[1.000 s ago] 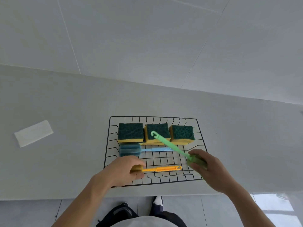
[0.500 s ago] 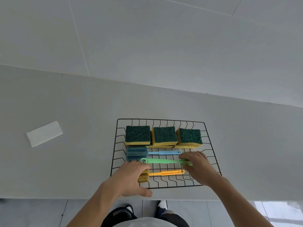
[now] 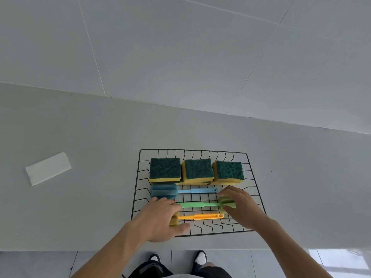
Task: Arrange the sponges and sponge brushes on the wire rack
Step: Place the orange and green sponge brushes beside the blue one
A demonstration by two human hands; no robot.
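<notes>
Fingers of the right hand (image 3: pixel 244 207) pinch the green sponge brush (image 3: pixel 200 204) on the wire rack (image 3: pixel 253 177); left hand (image 3: pixel 160 219) rests spread beside it.

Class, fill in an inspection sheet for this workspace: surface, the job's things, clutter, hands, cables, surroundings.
Surface: pale counter, bare apart from what follows.
Job's things: wire rack holds three green-topped sponges in its back row; blue brush, green brush and orange brush lie parallel in front.
Clutter: white folded cloth, left of rack.
Hands: left hand over the brushes' left ends; right hand on the green brush's head.
Cables: nothing seen.
Surroundings: tiled wall; floor and shoes below.
</notes>
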